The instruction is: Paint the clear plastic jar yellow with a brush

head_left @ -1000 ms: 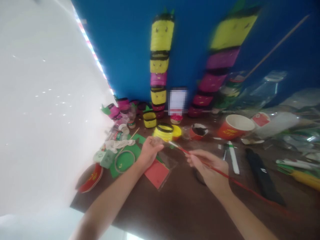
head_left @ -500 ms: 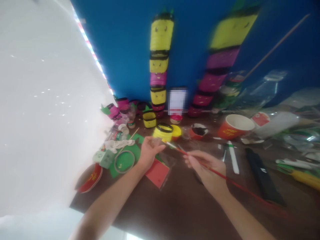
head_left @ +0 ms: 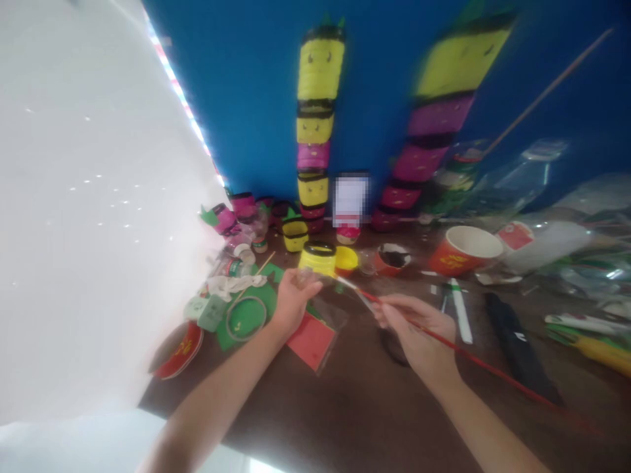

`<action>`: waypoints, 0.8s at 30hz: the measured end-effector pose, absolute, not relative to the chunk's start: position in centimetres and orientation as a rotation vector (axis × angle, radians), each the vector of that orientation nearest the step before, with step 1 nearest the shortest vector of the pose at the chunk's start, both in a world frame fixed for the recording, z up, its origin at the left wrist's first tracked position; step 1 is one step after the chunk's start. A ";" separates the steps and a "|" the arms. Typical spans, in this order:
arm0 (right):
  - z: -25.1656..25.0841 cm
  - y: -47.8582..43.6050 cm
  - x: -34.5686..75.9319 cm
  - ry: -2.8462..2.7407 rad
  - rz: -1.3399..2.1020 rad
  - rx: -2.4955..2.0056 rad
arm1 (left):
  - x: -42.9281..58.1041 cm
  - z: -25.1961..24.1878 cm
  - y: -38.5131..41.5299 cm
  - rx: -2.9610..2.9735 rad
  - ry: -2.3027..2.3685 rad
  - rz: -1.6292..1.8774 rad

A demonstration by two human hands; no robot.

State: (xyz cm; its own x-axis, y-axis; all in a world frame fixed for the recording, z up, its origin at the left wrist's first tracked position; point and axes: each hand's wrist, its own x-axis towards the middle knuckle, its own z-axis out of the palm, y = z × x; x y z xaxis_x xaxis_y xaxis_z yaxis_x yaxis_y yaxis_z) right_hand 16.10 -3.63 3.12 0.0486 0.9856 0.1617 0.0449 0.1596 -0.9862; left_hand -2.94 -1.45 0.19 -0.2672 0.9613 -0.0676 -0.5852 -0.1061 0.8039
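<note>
My left hand point(head_left: 294, 295) is closed on the near side of a small yellow plastic pot with a black rim point(head_left: 315, 261), which looks like a cut bottle piece. Between the fingers of my right hand point(head_left: 419, 322) is a long red paintbrush point(head_left: 458, 351), its pale tip beside the pot's lower right side. A yellow paint cup point(head_left: 346, 259) sits just behind the brush tip. Under my left wrist lies a red sheet point(head_left: 311, 341) in a clear sleeve.
Finished yellow pot point(head_left: 295, 235) and pink pots point(head_left: 221, 219) stand at the back left. A red paper cup point(head_left: 467, 249), a white pen point(head_left: 461, 312) and a black case point(head_left: 520, 348) lie rightward. Green sheet point(head_left: 269, 289) and grey tape ring point(head_left: 246, 318) are left.
My right hand and the paintbrush have moved right, the brush tip shifting away from my left fingers. The yellow pot has turned and shifted slightly left in my left hand.
</note>
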 end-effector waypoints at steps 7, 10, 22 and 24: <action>3.2 -3.7 15.7 -1.294 1.075 -1.122 | -2.9 0.0 -1.4 0.584 0.911 1.657; 3.3 -3.7 15.5 -1.289 1.074 -1.132 | -2.9 0.0 -1.5 0.609 0.903 1.650; 3.2 -3.8 15.5 -1.312 1.063 -1.129 | -2.9 0.1 -1.5 0.606 0.894 1.638; 3.2 -3.8 15.7 -1.296 1.046 -1.138 | -2.9 0.1 -1.5 0.608 0.896 1.637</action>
